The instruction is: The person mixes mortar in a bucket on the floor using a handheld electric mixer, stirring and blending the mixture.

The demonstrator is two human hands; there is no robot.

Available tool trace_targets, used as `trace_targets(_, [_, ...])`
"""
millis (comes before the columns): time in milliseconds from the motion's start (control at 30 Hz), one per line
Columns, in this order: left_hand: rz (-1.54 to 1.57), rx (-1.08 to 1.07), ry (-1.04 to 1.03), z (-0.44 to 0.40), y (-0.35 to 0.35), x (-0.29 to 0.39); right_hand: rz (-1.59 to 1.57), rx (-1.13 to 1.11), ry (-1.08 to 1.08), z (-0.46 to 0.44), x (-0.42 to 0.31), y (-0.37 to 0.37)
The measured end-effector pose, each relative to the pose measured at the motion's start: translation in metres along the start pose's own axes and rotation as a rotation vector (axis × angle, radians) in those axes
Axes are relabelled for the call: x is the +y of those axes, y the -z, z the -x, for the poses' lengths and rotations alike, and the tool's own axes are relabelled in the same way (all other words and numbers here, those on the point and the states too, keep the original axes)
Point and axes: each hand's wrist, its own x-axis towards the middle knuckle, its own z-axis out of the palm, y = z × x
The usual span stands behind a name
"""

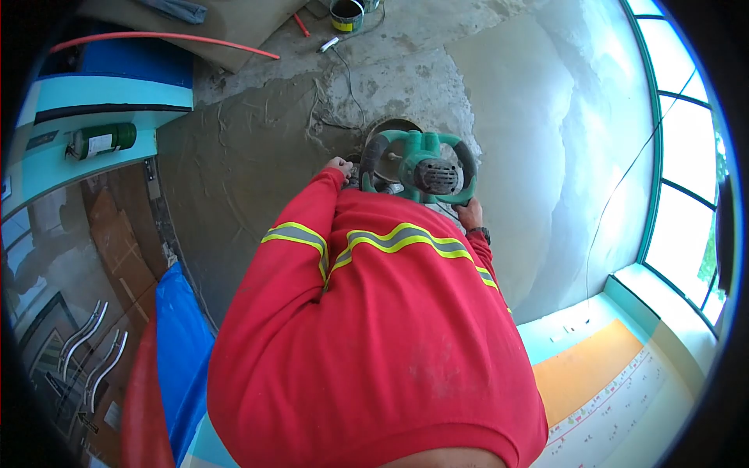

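A green hand-held paddle mixer (425, 165) with black-gripped loop handles stands in front of my red-sleeved body, above a round bucket (394, 125) whose rim shows behind it. My right hand (470, 214) is closed at the lower right of the mixer's handle, with a dark band on the wrist. To the left of the mixer, my left hand (339, 165) has its fingers curled, apart from the left loop. What it holds, if anything, is hidden from this angle. The mixer's shaft and the bucket's contents are mostly covered.
Wet grey screed (250, 148) covers the floor at left, with a paler coated stretch (515, 117) at right. A dark bucket (346, 15) and a white plug connector (328, 44) with a cable lie ahead. Windows (679, 140) line the right; a blue sheet (181, 351) hangs at lower left.
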Motion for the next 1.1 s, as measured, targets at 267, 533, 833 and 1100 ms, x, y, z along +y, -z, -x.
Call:
trace_targets(267, [-0.058,-0.035,-0.048,-0.008,-0.007,0.012,-0.032,-0.007,-0.025,0.002,0.001,0.0])
trace_targets(533, [0.449,-0.253,0.061,0.028,-0.002,0.054,-0.02,-0.031,-0.064,0.003,0.008,-0.001])
trace_targets(833, [0.64,-0.665,-0.065,0.068,-0.024,0.115,-0.02,-0.004,-0.075,0.024,-0.005,0.009])
trace_targets(1100, [0.305,-0.615,-0.153,0.062,-0.034,0.134,-0.221,-0.081,-0.142,0.039,0.005,0.004])
